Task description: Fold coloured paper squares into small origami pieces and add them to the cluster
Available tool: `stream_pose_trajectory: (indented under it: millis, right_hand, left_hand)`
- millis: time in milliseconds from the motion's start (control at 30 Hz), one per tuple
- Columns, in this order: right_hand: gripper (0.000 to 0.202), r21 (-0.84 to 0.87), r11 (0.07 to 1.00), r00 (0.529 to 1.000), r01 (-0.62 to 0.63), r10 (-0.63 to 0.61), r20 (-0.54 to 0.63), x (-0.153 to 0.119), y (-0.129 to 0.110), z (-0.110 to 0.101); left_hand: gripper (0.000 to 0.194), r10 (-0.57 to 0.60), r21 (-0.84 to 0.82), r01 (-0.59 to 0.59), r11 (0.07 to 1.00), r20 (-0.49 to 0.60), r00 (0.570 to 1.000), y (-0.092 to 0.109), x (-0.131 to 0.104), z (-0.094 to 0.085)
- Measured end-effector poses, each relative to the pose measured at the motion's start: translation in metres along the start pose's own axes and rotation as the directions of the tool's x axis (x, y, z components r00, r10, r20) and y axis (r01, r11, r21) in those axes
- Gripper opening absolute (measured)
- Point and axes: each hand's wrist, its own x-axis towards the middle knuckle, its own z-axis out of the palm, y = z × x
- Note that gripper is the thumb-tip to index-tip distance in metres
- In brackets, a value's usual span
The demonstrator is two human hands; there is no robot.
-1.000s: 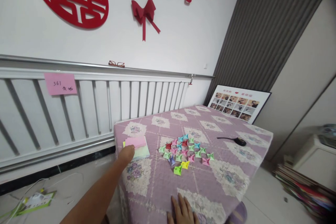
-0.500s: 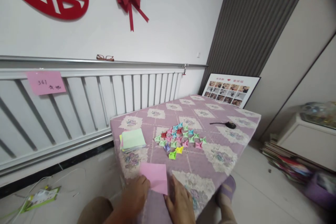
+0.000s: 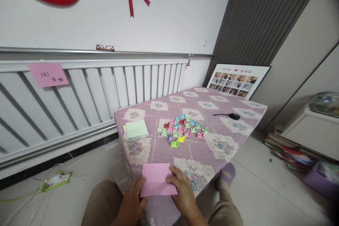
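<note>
A pink square of paper (image 3: 156, 178) lies at the near end of the table, its lower edge slightly raised. My left hand (image 3: 134, 196) grips its left edge between thumb and fingers. On the right edge, my right hand (image 3: 182, 189) pinches the sheet, with the thumb on top of it. Beyond the paper stand several small folded paper pieces (image 3: 181, 129) in green, pink, blue, red, purple and yellow. To their left rests a stack of square paper sheets (image 3: 136, 129), pale green on top.
A purple flowered tablecloth (image 3: 164, 155) covers the table. A black spoon-like object (image 3: 233, 116) lies at the far right. Behind are a white radiator (image 3: 137, 84) and a leaning photo board (image 3: 238, 81). Glasses (image 3: 105, 47) sit on the pipe.
The pink paper has been turned straighter toward me, and my right hand has moved from beside it onto its right edge. The view has tilted down.
</note>
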Motion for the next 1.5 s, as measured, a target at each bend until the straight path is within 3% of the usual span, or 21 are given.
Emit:
stream_pose_trajectory:
  millis: [133,300,400,567,833,933,1000,1067,1133,1333,1500]
  right_hand:
    - [0.026,0.011,1.0,1.0,-0.003,0.003,-0.015,0.002,-0.001,-0.002]
    - [0.027,-0.004,0.993,0.993,-0.116,0.116,-0.035,0.009,-0.005,-0.002]
    - [0.034,-0.037,0.985,0.984,-0.166,0.163,-0.068,0.014,-0.009,0.0]
    - [0.029,-0.093,0.959,0.957,-0.269,0.255,-0.135,0.023,-0.016,0.004]
    - [0.02,-0.164,0.943,0.947,-0.289,0.257,-0.191,0.028,-0.019,0.009]
    - [0.02,-0.178,0.941,0.948,-0.289,0.256,-0.191,0.029,-0.019,0.01]
    - [0.02,-0.183,0.938,0.947,-0.296,0.263,-0.182,0.029,-0.019,0.01]
    - [0.02,-0.19,0.933,0.946,-0.306,0.275,-0.171,0.029,-0.02,0.009]
    - [0.021,-0.199,0.929,0.945,-0.312,0.283,-0.162,0.029,-0.021,0.008]
    - [0.022,-0.222,0.918,0.942,-0.328,0.302,-0.144,0.03,-0.025,0.006]
    - [0.025,-0.233,0.916,0.943,-0.326,0.299,-0.145,0.029,-0.023,0.008]
  left_hand:
    - [0.033,-0.053,-0.082,0.06,0.995,0.08,0.995,-0.002,0.02,-0.011]
    - [0.013,-0.181,-0.001,0.183,0.983,0.15,0.972,0.005,0.046,-0.021]
    - [0.016,-0.233,0.05,0.228,0.972,0.174,0.957,0.004,0.055,-0.022]
    - [0.018,-0.288,0.129,0.266,0.955,0.216,0.933,0.004,0.062,-0.022]
    - [0.019,-0.323,0.2,0.286,0.937,0.189,0.927,0.019,0.062,-0.031]
    - [0.032,-0.219,0.222,0.19,0.956,0.117,0.969,0.031,0.058,-0.029]
    - [0.034,-0.023,0.242,-0.007,0.97,0.121,0.992,0.039,0.055,-0.025]
    - [0.037,0.176,0.248,-0.219,0.944,0.183,0.967,0.044,0.051,-0.019]
    - [0.045,0.284,0.237,-0.345,0.908,0.258,0.924,0.046,0.048,-0.012]
    - [0.071,0.291,0.2,-0.399,0.895,0.418,0.861,0.034,0.045,0.007]
    - [0.081,0.224,0.21,-0.367,0.906,0.498,0.838,0.019,0.044,0.006]
